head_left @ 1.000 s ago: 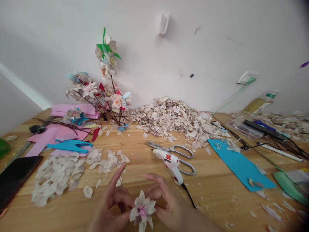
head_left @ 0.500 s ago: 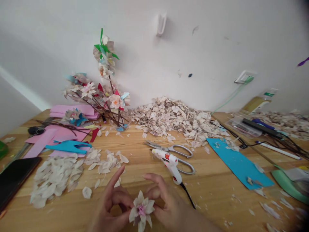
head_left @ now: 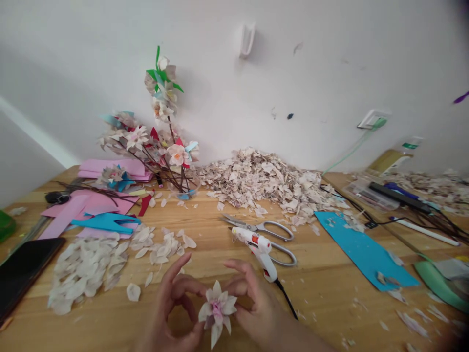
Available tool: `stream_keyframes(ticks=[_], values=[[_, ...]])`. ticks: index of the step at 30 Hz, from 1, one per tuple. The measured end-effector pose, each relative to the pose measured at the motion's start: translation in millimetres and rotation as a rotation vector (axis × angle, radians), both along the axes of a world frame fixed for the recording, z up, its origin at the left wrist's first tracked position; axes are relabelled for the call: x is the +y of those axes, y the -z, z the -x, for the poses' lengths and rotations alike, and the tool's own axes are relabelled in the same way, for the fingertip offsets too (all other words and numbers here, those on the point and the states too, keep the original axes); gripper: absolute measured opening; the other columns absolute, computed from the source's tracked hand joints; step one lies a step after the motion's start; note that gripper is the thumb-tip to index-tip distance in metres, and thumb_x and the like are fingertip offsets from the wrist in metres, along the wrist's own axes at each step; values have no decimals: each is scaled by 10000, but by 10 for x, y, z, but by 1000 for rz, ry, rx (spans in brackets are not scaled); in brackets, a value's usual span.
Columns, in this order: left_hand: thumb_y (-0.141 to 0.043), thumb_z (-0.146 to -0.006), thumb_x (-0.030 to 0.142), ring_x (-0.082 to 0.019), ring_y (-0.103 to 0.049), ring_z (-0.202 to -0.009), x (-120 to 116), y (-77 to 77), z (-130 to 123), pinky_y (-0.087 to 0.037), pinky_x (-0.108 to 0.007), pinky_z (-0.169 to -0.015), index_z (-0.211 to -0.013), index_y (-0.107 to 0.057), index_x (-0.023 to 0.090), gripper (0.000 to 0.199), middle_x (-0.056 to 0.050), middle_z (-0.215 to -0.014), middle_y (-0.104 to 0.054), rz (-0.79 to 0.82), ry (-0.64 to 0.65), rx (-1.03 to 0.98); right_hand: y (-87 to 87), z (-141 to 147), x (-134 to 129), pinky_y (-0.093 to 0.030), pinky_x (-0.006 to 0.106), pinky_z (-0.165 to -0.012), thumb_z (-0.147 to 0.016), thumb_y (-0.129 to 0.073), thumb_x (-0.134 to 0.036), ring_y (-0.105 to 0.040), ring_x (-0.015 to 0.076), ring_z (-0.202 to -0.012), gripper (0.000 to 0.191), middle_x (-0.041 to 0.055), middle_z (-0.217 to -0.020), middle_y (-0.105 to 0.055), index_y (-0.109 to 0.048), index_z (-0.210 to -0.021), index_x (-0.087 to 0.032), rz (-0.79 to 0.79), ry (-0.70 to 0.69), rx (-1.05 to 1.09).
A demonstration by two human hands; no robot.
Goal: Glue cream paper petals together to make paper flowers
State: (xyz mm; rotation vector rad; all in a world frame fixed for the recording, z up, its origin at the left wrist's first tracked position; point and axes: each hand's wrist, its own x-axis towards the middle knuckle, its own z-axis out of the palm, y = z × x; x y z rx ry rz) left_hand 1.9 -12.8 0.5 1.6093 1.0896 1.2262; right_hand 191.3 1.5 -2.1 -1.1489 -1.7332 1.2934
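Low in front of me is a handmade flower point(head_left: 217, 309) with pointed whitish petals and a pink centre, facing up. My left hand point(head_left: 179, 308) is curled at its left side, the thumb and a finger meeting the petals and the forefinger raised. From the right, my right hand point(head_left: 252, 303) pinches the flower behind its petals, also with a forefinger lifted. Petals hide the right fingertips. Beyond my hands lie a white glue gun point(head_left: 258, 249) and grey-handled scissors point(head_left: 276, 234). Loose pale petals point(head_left: 84, 269) are heaped to the left.
A large pile of dry petals point(head_left: 264, 181) lies against the wall. Finished flowers on twigs point(head_left: 172, 132) stand in a clear cup at back left. Blue sheet point(head_left: 362, 249) is at right, black phone point(head_left: 29, 264) at left. The glue gun's cord point(head_left: 286, 298) runs close to my right hand.
The flower has shifted slightly to the right and up, and its petals have turned a little. My right hand has moved slightly with it; both hands remain at the flower.
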Motion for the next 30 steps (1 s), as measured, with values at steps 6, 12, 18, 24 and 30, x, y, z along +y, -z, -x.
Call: stream_keyframes(ticks=[6,12,18,24,30], values=[[-554,-719,83,-124,-617,-606,6,-94,-13,-527,-197,-534,-1313,-283,373,715,30,-766,-667,-152,-10,9,-37,7,3,-478,353,-845,-697,-522,-30,-652,176,-900,592,9,-912,-709,-394,-1230,-253,31,16,-14],[-542,-698,32,-133,-626,-625,21,-108,-37,-530,-207,-545,-1311,-275,378,753,33,-742,-667,-188,-60,71,-26,20,8,-474,357,-846,-687,-523,-28,-649,179,-905,609,8,-908,-704,-381,-1235,-254,50,46,-36],[-528,-711,45,-128,-612,-642,26,-52,-18,-518,-219,-581,-1315,-276,391,740,47,-754,-670,-185,-58,72,-55,35,11,-471,354,-847,-664,-507,-10,-652,173,-886,635,-6,-882,-706,-380,-1235,-258,70,56,-45],[-538,-767,141,-140,-593,-641,-51,-54,-64,-487,-266,-646,-1252,-363,381,569,58,-717,-645,-128,-165,-65,-47,24,4,-457,367,-876,-654,-503,1,-643,173,-911,645,-8,-892,-701,-383,-1230,-264,59,63,-43],[-554,-788,201,-145,-599,-717,-28,-34,42,-506,-273,-676,-1232,-367,372,512,4,-928,-619,-19,-162,-41,-6,23,12,-475,368,-852,-669,-508,-9,-653,178,-893,633,-6,-893,-690,-378,-1229,-275,62,79,-11]])
